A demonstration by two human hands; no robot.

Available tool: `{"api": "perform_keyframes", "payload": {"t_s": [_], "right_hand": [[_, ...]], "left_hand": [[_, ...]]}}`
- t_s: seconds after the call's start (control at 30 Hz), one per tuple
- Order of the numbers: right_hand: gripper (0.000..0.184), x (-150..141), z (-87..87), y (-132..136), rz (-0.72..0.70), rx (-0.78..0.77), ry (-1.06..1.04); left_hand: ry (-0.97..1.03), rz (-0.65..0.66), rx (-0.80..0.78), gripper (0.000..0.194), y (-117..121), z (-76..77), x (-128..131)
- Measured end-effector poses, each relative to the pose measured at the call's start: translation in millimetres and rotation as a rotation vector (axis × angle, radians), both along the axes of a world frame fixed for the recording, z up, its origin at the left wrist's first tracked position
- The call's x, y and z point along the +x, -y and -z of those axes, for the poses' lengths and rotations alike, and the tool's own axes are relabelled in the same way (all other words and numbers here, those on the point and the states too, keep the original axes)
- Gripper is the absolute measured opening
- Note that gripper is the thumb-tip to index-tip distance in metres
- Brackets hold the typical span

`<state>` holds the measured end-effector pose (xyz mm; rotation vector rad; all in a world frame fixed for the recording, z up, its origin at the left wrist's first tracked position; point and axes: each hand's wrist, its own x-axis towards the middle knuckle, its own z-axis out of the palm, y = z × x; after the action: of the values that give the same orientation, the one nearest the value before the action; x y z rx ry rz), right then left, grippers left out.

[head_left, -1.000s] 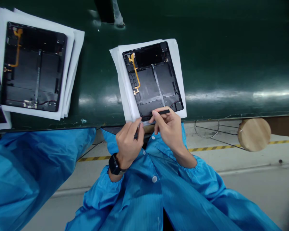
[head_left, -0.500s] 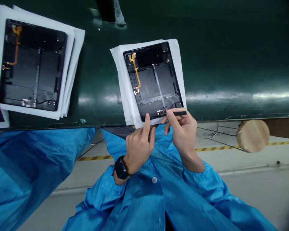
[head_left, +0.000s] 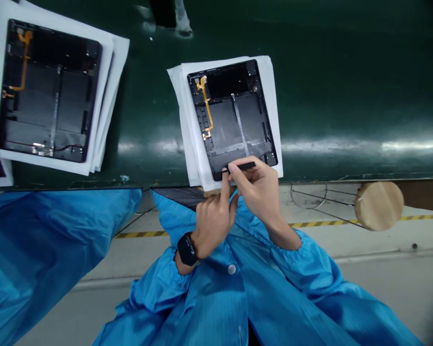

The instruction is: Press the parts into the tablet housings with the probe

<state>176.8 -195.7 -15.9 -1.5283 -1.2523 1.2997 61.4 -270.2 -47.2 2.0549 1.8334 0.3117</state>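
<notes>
An opened black tablet housing (head_left: 222, 127) lies tilted on white sheets (head_left: 193, 144) at the bench's front edge, an orange flex cable (head_left: 208, 108) along its left side and a grey ribbon cable (head_left: 240, 122) down its middle. My right hand (head_left: 261, 192) pinches a slim black stick-like tool (head_left: 246, 166) over the lower edge of the housing. The tool's tip is hidden by my fingers. My left hand (head_left: 213, 218) points its index finger onto the lower left edge, close to the right fingertips, and its other fingers are loosely bent.
To the left, a similar opened housing (head_left: 40, 110) rests on more white sheets (head_left: 108, 96), with part of another at the frame's edge. The green bench (head_left: 346, 96) runs across. A round wooden stool (head_left: 379, 205) stands below right. A co-worker's blue garment (head_left: 58, 240) fills the lower left.
My right hand with the black tool has moved left along the housing's lower edge, up to my left index finger. My left hand has shifted slightly right and down.
</notes>
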Motion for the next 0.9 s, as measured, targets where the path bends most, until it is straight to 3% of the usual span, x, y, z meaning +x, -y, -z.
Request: {"api": "perform_keyframes", "payload": {"t_s": [0.9], "right_hand": [[0.015,-4.6,0.3,-7.8,-0.023,-0.023,0.029]], "left_hand": [[0.022,0.012,0.036,0.058,2.4,5.7,-3.7]]}}
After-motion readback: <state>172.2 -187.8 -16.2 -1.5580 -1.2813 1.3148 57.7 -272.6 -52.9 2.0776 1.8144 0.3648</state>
